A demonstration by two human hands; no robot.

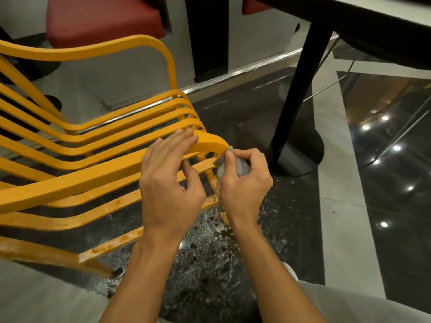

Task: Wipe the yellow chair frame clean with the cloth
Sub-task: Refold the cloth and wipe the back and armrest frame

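Well, over on the left stands the yellow chair frame (pixel 70 183), its curved slats sweeping across towards the middle of the room, with a red seat (pixel 102 19) behind it against the pale wall; the lower bars nearest me carry brownish smears, while the upper slats look clean; the person's left hand (pixel 168 180) rests on the near arm rail where it starts to bend downward, the fingers stretched out nearly straight across the top of the rail and the thumb hanging apart beneath it, so the hand lies spread rather than clenched; just to the right, at the bend itself, the right hand (pixel 245 185) is clamped on a bunched grey cloth (pixel 241 165), fingers curled tight round it and the cloth pressed against the front edge of the rail; below both wrists the dark polished floor (pixel 291 217) is spattered with pale wet specks and dark blobs; further right a black table leg (pixel 296 89) slants down to its round base (pixel 303 155), and the worktop (pixel 373 17) it carries juts across the upper right corner.
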